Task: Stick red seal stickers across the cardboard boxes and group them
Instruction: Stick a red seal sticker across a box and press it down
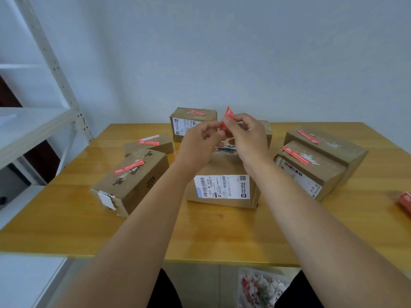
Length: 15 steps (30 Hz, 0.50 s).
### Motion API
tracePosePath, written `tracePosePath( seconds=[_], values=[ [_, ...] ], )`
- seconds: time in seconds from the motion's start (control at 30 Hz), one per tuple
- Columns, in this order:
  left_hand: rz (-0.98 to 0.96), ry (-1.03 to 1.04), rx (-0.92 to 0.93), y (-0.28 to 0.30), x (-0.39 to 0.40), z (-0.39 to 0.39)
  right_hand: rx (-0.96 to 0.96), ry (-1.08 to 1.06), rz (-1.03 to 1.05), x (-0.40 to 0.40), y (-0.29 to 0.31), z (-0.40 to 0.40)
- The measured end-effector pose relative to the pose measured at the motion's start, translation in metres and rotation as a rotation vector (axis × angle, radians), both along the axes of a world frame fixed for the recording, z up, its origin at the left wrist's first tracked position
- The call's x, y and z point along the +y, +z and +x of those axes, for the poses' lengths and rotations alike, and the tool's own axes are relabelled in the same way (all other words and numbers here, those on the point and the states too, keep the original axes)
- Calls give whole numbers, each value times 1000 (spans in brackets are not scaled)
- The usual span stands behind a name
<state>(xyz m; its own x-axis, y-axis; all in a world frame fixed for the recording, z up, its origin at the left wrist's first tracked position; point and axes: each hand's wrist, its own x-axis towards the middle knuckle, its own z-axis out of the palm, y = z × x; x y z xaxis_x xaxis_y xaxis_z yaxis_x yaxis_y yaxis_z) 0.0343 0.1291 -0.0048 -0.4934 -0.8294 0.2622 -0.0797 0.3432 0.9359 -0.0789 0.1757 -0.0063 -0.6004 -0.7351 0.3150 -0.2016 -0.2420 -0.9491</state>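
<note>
Both hands are raised above the middle cardboard box, which carries a white shipping label on its front and no red seal that I can see. My left hand and my right hand pinch a small red seal sticker together, its top end sticking up between the fingertips. Sealed boxes lie around: a long box at the left, a flat box behind it, a tall box at the back, and two boxes at the right, each with a red seal on top.
The boxes rest on a wooden table against a grey wall. A pack of red stickers lies at the table's right edge. A white metal shelf stands at the left. A bag of scraps sits on the floor below.
</note>
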Motion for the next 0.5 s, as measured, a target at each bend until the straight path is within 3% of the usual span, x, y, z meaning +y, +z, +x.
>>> tracePosePath(
  seconds=[0.27,0.5],
  values=[
    [-18,108,-25,-1,1,9,-144,83,6,9,3,11],
    [74,-43,54,-1,-6,16,-228,116,-13,12,6,7]
  ],
)
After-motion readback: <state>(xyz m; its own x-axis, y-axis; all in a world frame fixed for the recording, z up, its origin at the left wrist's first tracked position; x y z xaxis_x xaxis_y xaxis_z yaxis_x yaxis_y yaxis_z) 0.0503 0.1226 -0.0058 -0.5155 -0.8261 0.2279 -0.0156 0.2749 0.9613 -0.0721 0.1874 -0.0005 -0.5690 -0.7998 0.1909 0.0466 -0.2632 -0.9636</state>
